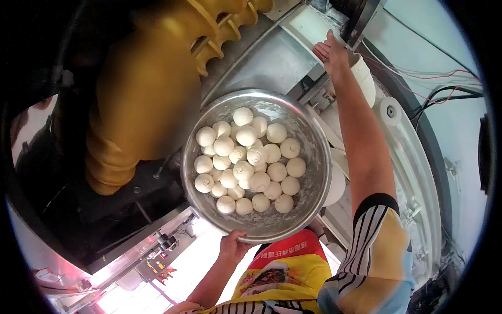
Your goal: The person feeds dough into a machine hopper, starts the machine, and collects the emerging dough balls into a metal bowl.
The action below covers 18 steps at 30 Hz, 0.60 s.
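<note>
A wide steel bowl (pixel 314 209) holds many round white dough balls (pixel 246 135), some with a swirl mark on top. My left hand (pixel 234 247) grips the bowl's near rim, with the thumb over the edge and the fingers underneath, mostly hidden. My right hand (pixel 330 52) is stretched out past the bowl, beside a pale machine panel (pixel 308 25) at the top. Its thumb stands apart from its slightly bent fingers, and nothing shows in it. Whether it touches the panel is unclear.
Large yellow spiral-shaped parts (pixel 151 94) stand close at left, partly blurred. A curved white machine body with a roller (pixel 390 111) lies at right, with red and black wires (pixel 444 97) beyond. Under the bowl shows a red and yellow apron (pixel 285 261). Small switches (pixel 157 264) sit at lower left.
</note>
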Tool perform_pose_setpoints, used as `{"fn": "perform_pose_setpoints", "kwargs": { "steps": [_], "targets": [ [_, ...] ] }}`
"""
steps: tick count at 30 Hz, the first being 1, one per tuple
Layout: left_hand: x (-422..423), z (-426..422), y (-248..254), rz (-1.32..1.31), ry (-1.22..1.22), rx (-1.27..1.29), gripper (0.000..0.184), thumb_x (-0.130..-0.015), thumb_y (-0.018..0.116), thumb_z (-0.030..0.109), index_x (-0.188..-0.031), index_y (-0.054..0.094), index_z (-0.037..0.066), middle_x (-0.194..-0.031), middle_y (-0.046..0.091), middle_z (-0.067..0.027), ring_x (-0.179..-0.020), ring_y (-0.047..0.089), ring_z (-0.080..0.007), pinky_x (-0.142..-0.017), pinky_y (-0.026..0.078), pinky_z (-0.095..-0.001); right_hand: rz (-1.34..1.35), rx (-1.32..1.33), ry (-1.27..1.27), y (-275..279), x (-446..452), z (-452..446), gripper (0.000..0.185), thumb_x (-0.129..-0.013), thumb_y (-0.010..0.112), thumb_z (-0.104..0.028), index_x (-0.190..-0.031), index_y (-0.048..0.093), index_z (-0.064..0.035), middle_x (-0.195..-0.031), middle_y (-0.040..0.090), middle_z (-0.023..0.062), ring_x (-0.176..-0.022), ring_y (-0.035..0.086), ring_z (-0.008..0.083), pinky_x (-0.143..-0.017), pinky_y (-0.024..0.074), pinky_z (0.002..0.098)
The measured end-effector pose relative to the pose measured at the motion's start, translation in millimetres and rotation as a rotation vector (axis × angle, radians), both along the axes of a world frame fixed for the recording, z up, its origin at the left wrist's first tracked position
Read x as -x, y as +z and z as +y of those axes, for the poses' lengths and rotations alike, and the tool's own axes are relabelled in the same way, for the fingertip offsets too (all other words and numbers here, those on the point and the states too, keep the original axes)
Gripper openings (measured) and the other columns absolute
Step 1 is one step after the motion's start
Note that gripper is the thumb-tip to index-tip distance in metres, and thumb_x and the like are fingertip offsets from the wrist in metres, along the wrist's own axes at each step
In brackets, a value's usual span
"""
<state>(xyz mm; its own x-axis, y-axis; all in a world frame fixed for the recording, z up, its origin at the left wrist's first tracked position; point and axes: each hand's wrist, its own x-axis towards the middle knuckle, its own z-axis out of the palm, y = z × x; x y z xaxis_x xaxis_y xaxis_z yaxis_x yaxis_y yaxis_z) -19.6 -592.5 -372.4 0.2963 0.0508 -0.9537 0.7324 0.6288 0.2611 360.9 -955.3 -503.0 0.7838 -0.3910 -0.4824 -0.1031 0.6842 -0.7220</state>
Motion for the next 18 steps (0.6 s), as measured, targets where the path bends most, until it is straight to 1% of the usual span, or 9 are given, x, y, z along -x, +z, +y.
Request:
{"fn": "perform_pose_setpoints", "kwargs": {
  "steps": [3,6,9,10,12,14,17,18],
  "targets": [
    [0,1,0,-0.005,-0.011,-0.001,0.058,-0.073,0.046,0.0,-0.124,0.02,-0.007,-0.122,0.037,-0.0246,-0.11,0.043,-0.0392,-0.09,0.041,-0.0555,0.057,-0.033,-0.025,0,-3,0,0.063,-0.077,0.064,-0.038,-0.119,0.04,0.0017,-0.111,0.048,0.0201,-0.094,0.053,0.0257,-0.073,0.0486,0.0333],
    [2,6,-3,-0.003,0.009,0.036,0.058,-0.073,0.046,0.0,-0.124,0.02,-0.007,-0.122,0.038,-0.0254,-0.11,0.044,-0.0399,-0.09,0.041,-0.0556,0.067,0.323,-0.031,-3,-6,1,0.056,-0.074,0.067,-0.034,-0.114,0.047,-0.0001,-0.107,0.053,0.0162,-0.092,0.053,0.0202,-0.074,0.0459,0.0302],
    [1,3,0,-0.017,-0.002,0.022,0.058,-0.073,0.046,0.0,-0.123,0.02,-0.008,-0.122,0.037,-0.0267,-0.11,0.043,-0.041,-0.09,0.04,-0.0559,-0.039,0.555,0.133,-24,-8,-7,0.036,-0.078,0.063,-0.03,-0.104,0.059,-0.0045,-0.116,0.052,0.0089,-0.1,0.052,0.0209,-0.084,0.0394,0.0294],
    [-1,3,1,-0.019,-0.016,0.012,0.057,-0.073,0.046,0.0,-0.123,0.02,-0.009,-0.122,0.037,-0.027,-0.11,0.043,-0.0414,-0.091,0.04,-0.0561,-0.091,0.488,0.147,-9,-1,-3,0.033,-0.079,0.062,-0.028,-0.102,0.06,-0.0041,-0.112,0.054,0.0085,-0.099,0.052,0.0193,-0.085,0.0393,0.0287],
    [-2,1,3,-0.021,-0.037,-0.004,0.057,-0.073,0.045,0.0,-0.122,0.019,-0.01,-0.121,0.036,-0.0277,-0.111,0.042,-0.0422,-0.091,0.04,-0.0565,-0.195,0.357,0.182,56,37,20,0.027,-0.08,0.059,-0.024,-0.097,0.062,-0.0033,-0.105,0.058,0.0076,-0.097,0.053,0.0159,-0.085,0.0389,0.0273],
    [-4,0,2,-0.006,-0.02,-0.012,0.057,-0.073,0.045,0.0,-0.122,0.019,-0.01,-0.122,0.036,-0.0278,-0.11,0.043,-0.0424,-0.091,0.04,-0.0565,-0.665,0.281,0.815,91,73,47,0.024,-0.08,0.057,-0.023,-0.091,0.064,-0.0033,-0.1,0.061,0.0054,-0.092,0.054,0.0139,-0.082,0.0407,0.0256],
    [1,3,1,0.043,-0.021,-0.036,0.057,-0.073,0.045,0.001,-0.123,0.019,-0.01,-0.122,0.036,-0.0278,-0.109,0.043,-0.042,-0.09,0.04,-0.0562,-0.443,0.676,0.896,111,77,55,0.027,-0.078,0.061,-0.025,-0.094,0.062,-0.0026,-0.089,0.061,0.0038,-0.083,0.056,0.013,-0.077,0.0434,0.0266],
    [0,3,-2,0.045,-0.023,-0.044,0.057,-0.073,0.045,0.001,-0.123,0.019,-0.01,-0.122,0.036,-0.0278,-0.109,0.044,-0.0417,-0.09,0.041,-0.056,-0.429,0.627,0.685,81,54,43,0.035,-0.08,0.059,-0.028,-0.102,0.058,-0.0009,-0.089,0.062,0.0059,-0.085,0.056,0.0155,-0.079,0.0437,0.0273]
  ]
}}
